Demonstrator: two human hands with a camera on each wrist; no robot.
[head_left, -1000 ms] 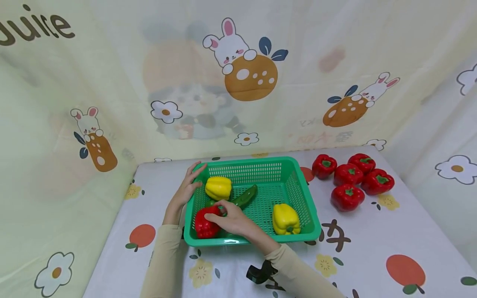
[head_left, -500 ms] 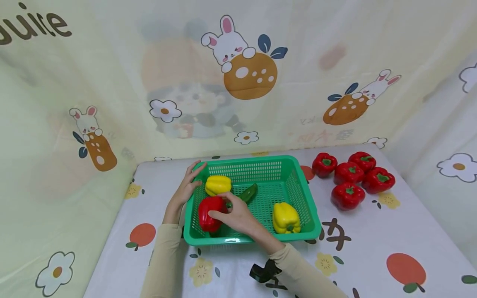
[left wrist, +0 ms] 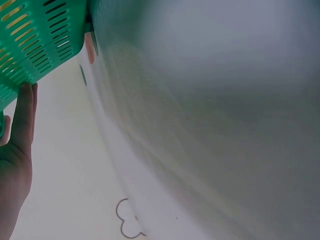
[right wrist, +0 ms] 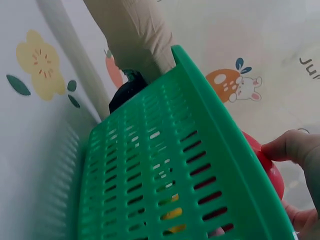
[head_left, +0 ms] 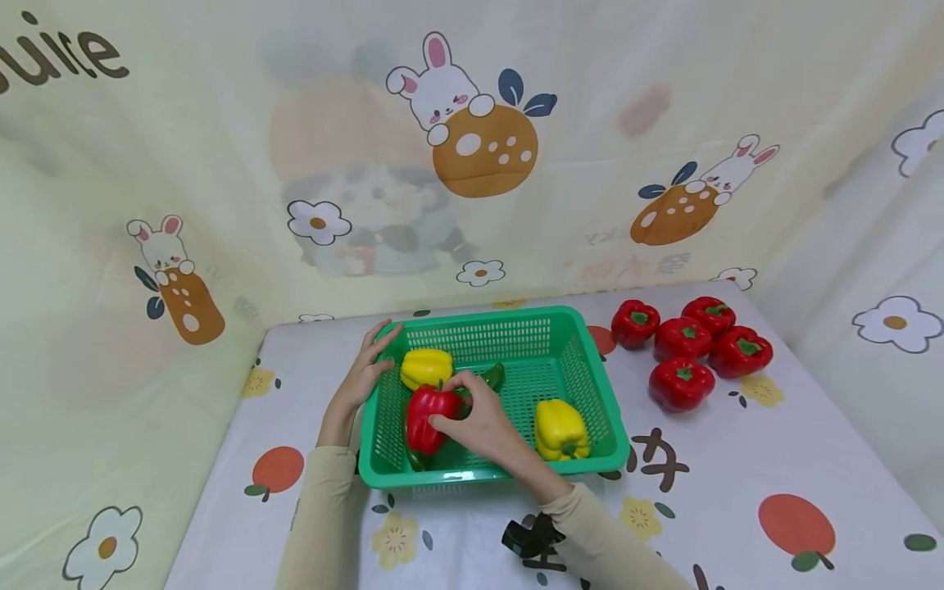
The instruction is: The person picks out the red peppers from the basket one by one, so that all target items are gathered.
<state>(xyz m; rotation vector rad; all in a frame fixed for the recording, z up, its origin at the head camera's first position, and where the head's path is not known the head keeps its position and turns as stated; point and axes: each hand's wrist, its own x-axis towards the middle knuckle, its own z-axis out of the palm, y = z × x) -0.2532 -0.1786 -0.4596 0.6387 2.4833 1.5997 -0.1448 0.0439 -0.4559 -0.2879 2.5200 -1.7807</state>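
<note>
A green slotted basket (head_left: 487,474) stands on the table. My left hand (head_left: 361,374) rests against its left rim with extended fingers; in the left wrist view that hand (left wrist: 17,155) touches the outer wall. Inside the basket, my right hand (head_left: 483,418) pinches a red bell pepper (head_left: 430,416) between thumb and fingers, near the left side. The right wrist view shows the pepper (right wrist: 272,175) partly behind the basket wall (right wrist: 150,150). A yellow bell pepper (head_left: 426,368) lies behind it, and another yellow pepper (head_left: 561,429) sits at the front right. My right hand partly hides a long green vegetable (head_left: 494,376).
Several red bell peppers (head_left: 682,383) stand in a group right of the basket. A patterned cloth (head_left: 708,508) covers the table, and a printed curtain (head_left: 354,147) hangs behind it. A black strap mount (head_left: 533,537) is on my right wrist.
My right hand has lifted the red pepper from the basket's front left corner and shifted it rightward and back, uncovering a green piece beneath. The left hand stays at the rim.
</note>
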